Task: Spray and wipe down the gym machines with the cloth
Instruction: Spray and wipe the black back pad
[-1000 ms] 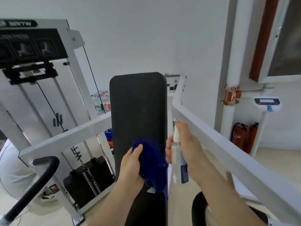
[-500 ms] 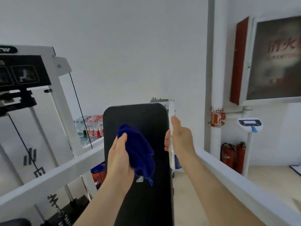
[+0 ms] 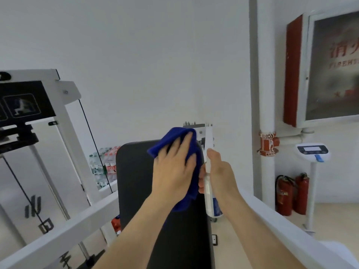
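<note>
Head cam, L hand (image 3: pixel 172 171) fingers (image 3: pixel 182 144) flat, pressing blue cloth (image 3: pixel 171 136) on black pad (image 3: pixel 136 181) top, R hand (image 3: pixel 221 171) just right of them, fingers clenched round spray bottle (image 3: pixel 208 199)

Under the left hand (image 3: pixel 172 171), the cloth (image 3: pixel 171 137) is pressed on the pad (image 3: pixel 136 191) top; the spray bottle (image 3: pixel 208 193) is held just right.

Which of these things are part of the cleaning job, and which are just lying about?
In use: blue cloth, spray bottle, black pad, left hand, right hand.
Lying about: fire extinguishers, water bottle packs, weighing scale, wall cabinet.
</note>
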`<control>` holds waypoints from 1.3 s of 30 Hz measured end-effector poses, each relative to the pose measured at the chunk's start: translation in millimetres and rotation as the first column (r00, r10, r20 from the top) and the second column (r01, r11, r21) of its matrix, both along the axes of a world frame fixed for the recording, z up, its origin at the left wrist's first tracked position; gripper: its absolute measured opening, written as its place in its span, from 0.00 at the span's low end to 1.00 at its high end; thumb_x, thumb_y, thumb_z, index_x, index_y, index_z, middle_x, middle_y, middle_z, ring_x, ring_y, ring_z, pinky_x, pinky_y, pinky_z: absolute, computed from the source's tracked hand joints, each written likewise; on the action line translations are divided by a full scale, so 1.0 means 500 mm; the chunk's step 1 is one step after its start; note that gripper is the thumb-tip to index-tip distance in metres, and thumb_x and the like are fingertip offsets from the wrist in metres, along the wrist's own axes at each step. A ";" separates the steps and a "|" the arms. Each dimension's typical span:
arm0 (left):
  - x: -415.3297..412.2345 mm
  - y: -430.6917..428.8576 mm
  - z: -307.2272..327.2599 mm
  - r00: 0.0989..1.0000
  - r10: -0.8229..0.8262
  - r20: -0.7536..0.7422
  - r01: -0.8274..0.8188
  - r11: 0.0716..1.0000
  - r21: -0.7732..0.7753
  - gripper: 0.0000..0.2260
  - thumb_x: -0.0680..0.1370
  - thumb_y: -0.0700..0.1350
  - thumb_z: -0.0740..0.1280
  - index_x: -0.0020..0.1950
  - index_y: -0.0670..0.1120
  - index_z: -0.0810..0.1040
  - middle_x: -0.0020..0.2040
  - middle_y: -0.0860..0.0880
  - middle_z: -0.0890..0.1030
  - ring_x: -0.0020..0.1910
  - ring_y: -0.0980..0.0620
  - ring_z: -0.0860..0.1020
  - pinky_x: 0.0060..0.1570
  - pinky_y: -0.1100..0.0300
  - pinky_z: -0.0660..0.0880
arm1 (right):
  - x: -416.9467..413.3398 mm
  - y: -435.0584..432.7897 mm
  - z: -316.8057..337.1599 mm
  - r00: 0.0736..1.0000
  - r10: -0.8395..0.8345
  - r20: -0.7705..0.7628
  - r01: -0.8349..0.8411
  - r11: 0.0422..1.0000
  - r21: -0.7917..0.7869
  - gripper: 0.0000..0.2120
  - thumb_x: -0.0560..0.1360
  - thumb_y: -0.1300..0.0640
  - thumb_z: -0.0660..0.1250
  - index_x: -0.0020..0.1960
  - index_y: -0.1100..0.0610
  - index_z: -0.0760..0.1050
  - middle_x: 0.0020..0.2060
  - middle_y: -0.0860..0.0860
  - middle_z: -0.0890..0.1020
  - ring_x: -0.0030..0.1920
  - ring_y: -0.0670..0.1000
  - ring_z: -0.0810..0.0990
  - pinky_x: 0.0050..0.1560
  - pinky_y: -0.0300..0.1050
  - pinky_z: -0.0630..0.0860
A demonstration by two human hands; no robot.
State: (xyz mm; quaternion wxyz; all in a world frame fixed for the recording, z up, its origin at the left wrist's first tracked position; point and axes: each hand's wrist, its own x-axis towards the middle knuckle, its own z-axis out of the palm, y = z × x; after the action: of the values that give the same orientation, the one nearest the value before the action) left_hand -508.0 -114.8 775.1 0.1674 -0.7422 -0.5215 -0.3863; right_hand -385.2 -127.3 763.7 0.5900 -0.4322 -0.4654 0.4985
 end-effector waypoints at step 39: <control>-0.382 -0.010 -0.210 0.343 0.327 0.881 0.359 0.820 -0.445 0.14 0.84 0.48 0.55 0.68 0.48 0.72 0.57 0.44 0.80 0.55 0.43 0.79 0.50 0.49 0.78 | -0.318 0.039 -0.004 0.968 0.134 0.214 -0.160 0.981 0.111 0.31 0.80 0.42 0.54 0.24 0.58 0.70 0.21 0.53 0.75 0.25 0.51 0.75 0.34 0.46 0.77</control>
State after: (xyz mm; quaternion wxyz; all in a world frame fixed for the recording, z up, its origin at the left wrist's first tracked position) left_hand -698.8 -119.9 670.3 -0.3975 -0.4004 -0.6015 -0.5655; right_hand -544.1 -107.5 761.7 0.5266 -0.4071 -0.5854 0.4630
